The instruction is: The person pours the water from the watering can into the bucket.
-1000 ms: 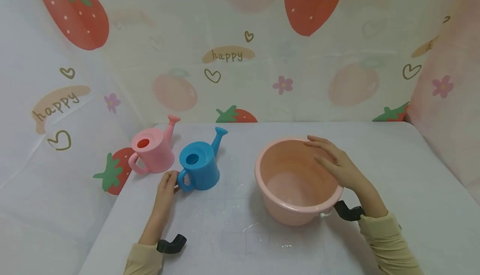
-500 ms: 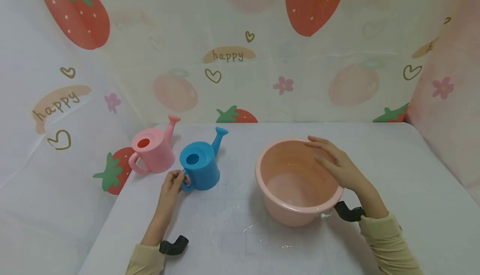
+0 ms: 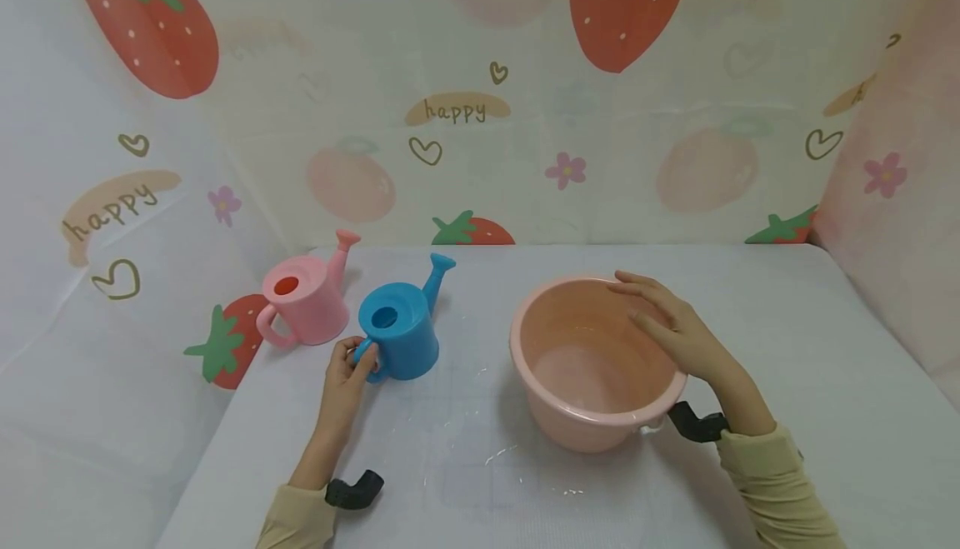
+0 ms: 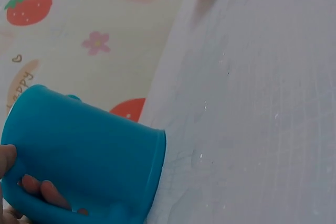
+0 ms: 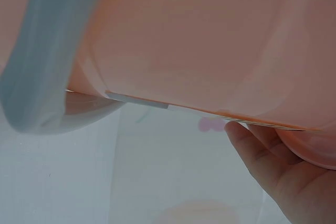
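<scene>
A blue watering can (image 3: 401,332) stands on the white table at the left. My left hand (image 3: 347,370) grips its handle, thumb on the near side; in the left wrist view several fingertips (image 4: 50,190) show through the handle loop. To the right stands a pale pink bucket (image 3: 555,416) with a bare, glossy inside. My right hand (image 3: 682,328) lies over its right rim, with the fingers loosely extended and apart. The right wrist view shows the bucket's outer wall (image 5: 199,40) and those fingers close at its edge.
A pink watering can (image 3: 311,307) stands left of the blue one, close to the table's left edge. Shiny wet-looking spots mark the white tabletop (image 3: 465,466). A strawberry-printed curtain (image 3: 510,174) closes off the back and sides. A pale handle (image 5: 47,61) hangs on the bucket.
My left hand has moved slightly right and closed its fingers and thumb round the blue watering can's handle. The can, the bucket and my right hand stay where they were.
</scene>
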The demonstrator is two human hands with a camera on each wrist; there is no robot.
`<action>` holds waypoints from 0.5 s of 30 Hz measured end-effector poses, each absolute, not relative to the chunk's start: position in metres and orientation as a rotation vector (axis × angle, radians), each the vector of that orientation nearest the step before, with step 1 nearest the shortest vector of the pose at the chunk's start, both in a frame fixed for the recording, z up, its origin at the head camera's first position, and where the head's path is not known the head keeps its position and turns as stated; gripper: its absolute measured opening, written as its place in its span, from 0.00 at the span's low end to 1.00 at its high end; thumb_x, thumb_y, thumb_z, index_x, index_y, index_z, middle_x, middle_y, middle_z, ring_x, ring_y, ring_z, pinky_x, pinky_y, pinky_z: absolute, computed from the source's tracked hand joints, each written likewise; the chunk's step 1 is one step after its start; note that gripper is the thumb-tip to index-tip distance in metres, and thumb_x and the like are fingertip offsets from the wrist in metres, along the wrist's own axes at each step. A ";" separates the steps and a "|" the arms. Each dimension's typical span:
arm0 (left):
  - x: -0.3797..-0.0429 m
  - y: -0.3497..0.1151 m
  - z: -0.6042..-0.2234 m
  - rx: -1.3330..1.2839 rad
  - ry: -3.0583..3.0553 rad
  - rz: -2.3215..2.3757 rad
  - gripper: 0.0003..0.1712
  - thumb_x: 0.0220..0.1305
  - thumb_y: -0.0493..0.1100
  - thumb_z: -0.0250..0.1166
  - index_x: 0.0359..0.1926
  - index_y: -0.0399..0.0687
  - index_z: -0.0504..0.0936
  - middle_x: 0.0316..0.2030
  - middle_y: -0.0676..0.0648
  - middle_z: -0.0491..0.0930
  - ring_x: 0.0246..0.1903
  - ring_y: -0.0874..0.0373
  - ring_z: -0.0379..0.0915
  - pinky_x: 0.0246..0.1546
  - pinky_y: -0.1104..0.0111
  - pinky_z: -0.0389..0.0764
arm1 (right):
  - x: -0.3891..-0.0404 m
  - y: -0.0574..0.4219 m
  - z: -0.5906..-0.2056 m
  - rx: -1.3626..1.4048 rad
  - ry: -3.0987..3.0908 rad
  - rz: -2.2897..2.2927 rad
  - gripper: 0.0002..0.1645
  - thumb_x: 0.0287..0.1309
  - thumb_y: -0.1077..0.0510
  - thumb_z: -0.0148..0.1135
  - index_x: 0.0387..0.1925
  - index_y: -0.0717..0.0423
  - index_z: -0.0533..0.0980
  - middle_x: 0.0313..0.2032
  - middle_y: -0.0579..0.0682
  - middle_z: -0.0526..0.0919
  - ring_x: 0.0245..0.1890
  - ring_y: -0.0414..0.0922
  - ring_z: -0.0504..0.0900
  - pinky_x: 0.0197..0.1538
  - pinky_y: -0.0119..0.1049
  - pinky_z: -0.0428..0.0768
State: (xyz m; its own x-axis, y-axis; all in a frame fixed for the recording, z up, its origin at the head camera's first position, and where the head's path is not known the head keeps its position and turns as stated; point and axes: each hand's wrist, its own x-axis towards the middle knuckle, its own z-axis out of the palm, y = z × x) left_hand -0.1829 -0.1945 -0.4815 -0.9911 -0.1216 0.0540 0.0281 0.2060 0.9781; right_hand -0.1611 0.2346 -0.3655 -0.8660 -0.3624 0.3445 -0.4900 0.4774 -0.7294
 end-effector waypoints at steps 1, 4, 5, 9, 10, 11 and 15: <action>-0.183 -0.194 -0.482 0.091 -2.341 -1.896 0.25 0.68 0.53 0.52 0.55 0.41 0.59 0.44 0.39 0.71 0.45 0.53 0.66 0.44 0.79 0.69 | -0.162 0.235 -0.366 0.748 -2.574 1.341 0.21 0.63 0.68 0.50 0.58 0.63 0.68 0.64 0.62 0.62 0.66 0.61 0.56 0.62 0.63 0.55; -0.184 -0.192 -0.485 0.089 -2.317 -1.875 0.26 0.68 0.53 0.53 0.55 0.41 0.59 0.45 0.38 0.72 0.45 0.52 0.67 0.44 0.81 0.69 | -0.163 0.236 -0.368 0.746 -2.575 1.340 0.21 0.63 0.68 0.50 0.58 0.63 0.68 0.64 0.62 0.62 0.66 0.61 0.56 0.62 0.63 0.55; -0.183 -0.190 -0.482 0.093 -2.316 -1.870 0.25 0.68 0.52 0.53 0.55 0.40 0.59 0.45 0.37 0.72 0.45 0.52 0.67 0.44 0.82 0.69 | -0.163 0.236 -0.368 0.745 -2.575 1.340 0.21 0.63 0.67 0.50 0.58 0.63 0.68 0.64 0.61 0.62 0.66 0.61 0.56 0.62 0.63 0.55; -0.183 -0.187 -0.484 0.081 -2.296 -1.835 0.24 0.69 0.50 0.52 0.54 0.38 0.60 0.45 0.40 0.71 0.45 0.54 0.65 0.44 0.82 0.68 | -0.171 0.242 -0.380 0.747 -2.571 1.333 0.22 0.63 0.66 0.51 0.59 0.57 0.69 0.65 0.57 0.63 0.67 0.57 0.57 0.62 0.62 0.56; -0.182 -0.186 -0.482 0.075 -2.299 -1.818 0.22 0.69 0.49 0.52 0.53 0.37 0.60 0.44 0.41 0.70 0.45 0.56 0.64 0.43 0.82 0.67 | -0.174 0.244 -0.385 0.747 -2.570 1.334 0.23 0.63 0.66 0.52 0.59 0.55 0.69 0.65 0.56 0.63 0.67 0.56 0.57 0.63 0.61 0.56; -0.180 -0.184 -0.480 0.076 -2.301 -1.798 0.21 0.69 0.48 0.52 0.52 0.36 0.60 0.42 0.42 0.69 0.44 0.56 0.63 0.43 0.81 0.66 | -0.177 0.246 -0.389 0.748 -2.569 1.333 0.23 0.63 0.65 0.52 0.60 0.53 0.69 0.65 0.54 0.62 0.67 0.54 0.57 0.63 0.61 0.56; -0.174 -0.177 -0.470 0.051 -2.298 -1.718 0.16 0.71 0.43 0.50 0.49 0.33 0.62 0.39 0.47 0.65 0.42 0.60 0.60 0.41 0.78 0.64 | -0.183 0.250 -0.398 0.747 -2.566 1.335 0.24 0.63 0.65 0.53 0.60 0.49 0.69 0.66 0.51 0.62 0.68 0.52 0.56 0.63 0.61 0.56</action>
State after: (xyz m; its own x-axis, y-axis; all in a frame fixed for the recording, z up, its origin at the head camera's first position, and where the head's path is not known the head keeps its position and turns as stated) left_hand -0.1740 -0.1770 -0.4698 -0.9627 -0.1889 0.1939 0.1326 0.2956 0.9461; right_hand -0.1834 0.2504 -0.3982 -0.8639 -0.3584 0.3538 -0.4955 0.4790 -0.7246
